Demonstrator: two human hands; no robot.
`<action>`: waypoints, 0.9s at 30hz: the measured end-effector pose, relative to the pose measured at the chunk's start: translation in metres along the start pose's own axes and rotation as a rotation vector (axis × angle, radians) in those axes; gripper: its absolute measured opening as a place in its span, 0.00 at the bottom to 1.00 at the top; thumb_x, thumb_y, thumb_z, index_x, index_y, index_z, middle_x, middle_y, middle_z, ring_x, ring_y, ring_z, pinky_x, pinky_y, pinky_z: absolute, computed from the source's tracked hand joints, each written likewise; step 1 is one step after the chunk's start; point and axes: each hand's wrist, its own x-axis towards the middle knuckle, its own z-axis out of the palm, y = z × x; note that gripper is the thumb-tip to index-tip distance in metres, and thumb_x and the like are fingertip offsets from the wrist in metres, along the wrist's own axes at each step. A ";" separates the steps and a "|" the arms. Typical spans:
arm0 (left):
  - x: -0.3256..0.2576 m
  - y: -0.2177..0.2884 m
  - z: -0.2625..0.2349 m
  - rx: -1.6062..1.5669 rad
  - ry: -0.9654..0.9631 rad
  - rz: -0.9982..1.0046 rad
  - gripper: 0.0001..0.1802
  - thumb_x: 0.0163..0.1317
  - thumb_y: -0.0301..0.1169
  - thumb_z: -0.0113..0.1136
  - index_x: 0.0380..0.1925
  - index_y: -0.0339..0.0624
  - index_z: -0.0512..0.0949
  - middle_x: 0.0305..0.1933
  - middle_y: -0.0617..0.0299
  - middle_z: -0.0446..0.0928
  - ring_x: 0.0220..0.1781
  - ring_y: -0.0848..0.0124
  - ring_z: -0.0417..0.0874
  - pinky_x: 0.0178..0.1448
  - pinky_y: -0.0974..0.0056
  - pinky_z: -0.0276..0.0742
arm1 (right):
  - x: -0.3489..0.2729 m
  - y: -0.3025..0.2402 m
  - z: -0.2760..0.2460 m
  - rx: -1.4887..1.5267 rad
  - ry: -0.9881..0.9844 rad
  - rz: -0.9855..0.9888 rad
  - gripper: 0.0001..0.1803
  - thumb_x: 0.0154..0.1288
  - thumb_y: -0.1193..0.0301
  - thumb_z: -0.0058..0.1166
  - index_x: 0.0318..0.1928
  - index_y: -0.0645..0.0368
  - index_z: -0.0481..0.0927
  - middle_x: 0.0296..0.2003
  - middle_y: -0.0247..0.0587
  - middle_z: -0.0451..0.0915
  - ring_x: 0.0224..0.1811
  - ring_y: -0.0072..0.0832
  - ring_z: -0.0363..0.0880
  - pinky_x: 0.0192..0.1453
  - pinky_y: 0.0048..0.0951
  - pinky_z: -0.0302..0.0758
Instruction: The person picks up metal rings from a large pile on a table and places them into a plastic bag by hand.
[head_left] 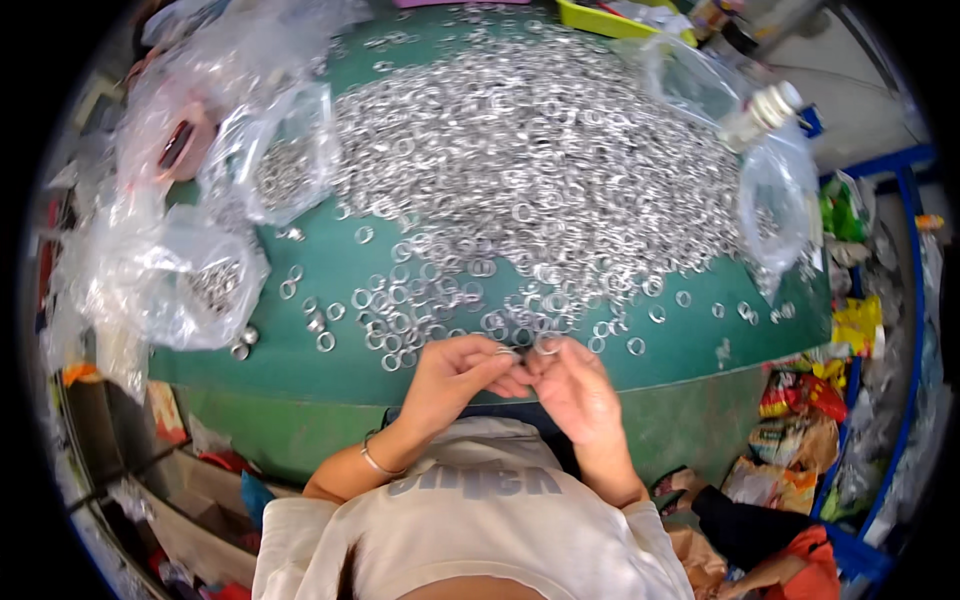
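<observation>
– Green tabletop [290, 365]. Where's the ring [547, 345]?
– Pinched, at the right hand [582, 395]'s eleven o'clock; the left hand [452, 378] pinches another ring [508, 352] at its two o'clock.
– Their look?
– Silvery, round, slightly blurred.

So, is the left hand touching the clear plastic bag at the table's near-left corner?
Apart. The head view shows green tabletop with a few loose rings between the left hand and the clear plastic bag.

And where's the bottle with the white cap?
In the head view, the white-capped bottle is at the upper right, beside the right edge of the pile of metal rings and just above a clear plastic bag.
</observation>
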 end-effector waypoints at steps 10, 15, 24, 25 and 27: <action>0.008 -0.010 0.006 0.097 0.038 0.029 0.13 0.67 0.23 0.46 0.47 0.25 0.73 0.42 0.54 0.78 0.42 0.71 0.81 0.50 0.67 0.80 | 0.003 0.006 0.018 -1.539 0.009 -0.928 0.09 0.52 0.82 0.59 0.37 0.64 0.78 0.40 0.43 0.74 0.37 0.35 0.76 0.41 0.31 0.72; 0.010 -0.006 0.008 0.156 -0.081 -0.009 0.15 0.69 0.25 0.43 0.50 0.25 0.71 0.44 0.54 0.78 0.45 0.71 0.80 0.53 0.67 0.78 | 0.001 -0.003 0.014 -1.652 -0.003 -1.065 0.10 0.51 0.80 0.60 0.36 0.64 0.78 0.39 0.41 0.76 0.37 0.38 0.76 0.39 0.35 0.70; 0.014 0.003 0.019 0.283 -0.184 0.065 0.17 0.67 0.22 0.45 0.55 0.30 0.69 0.49 0.51 0.78 0.51 0.66 0.79 0.55 0.66 0.73 | -0.019 -0.095 -0.047 -1.557 0.743 -1.196 0.02 0.57 0.80 0.53 0.32 0.64 0.76 0.34 0.45 0.78 0.36 0.35 0.77 0.44 0.31 0.73; 0.013 0.003 0.017 0.297 -0.164 0.076 0.17 0.67 0.22 0.45 0.55 0.30 0.69 0.48 0.51 0.78 0.50 0.66 0.79 0.55 0.66 0.73 | -0.025 -0.122 -0.067 -1.586 0.884 -1.273 0.03 0.58 0.77 0.54 0.34 0.64 0.77 0.35 0.48 0.78 0.36 0.42 0.76 0.44 0.37 0.72; 0.014 -0.001 0.012 0.322 -0.139 0.090 0.17 0.66 0.21 0.46 0.54 0.30 0.69 0.47 0.52 0.78 0.50 0.67 0.79 0.54 0.67 0.73 | -0.041 -0.172 -0.115 -1.679 1.108 -1.285 0.03 0.57 0.78 0.55 0.32 0.66 0.76 0.34 0.48 0.78 0.35 0.42 0.76 0.42 0.37 0.72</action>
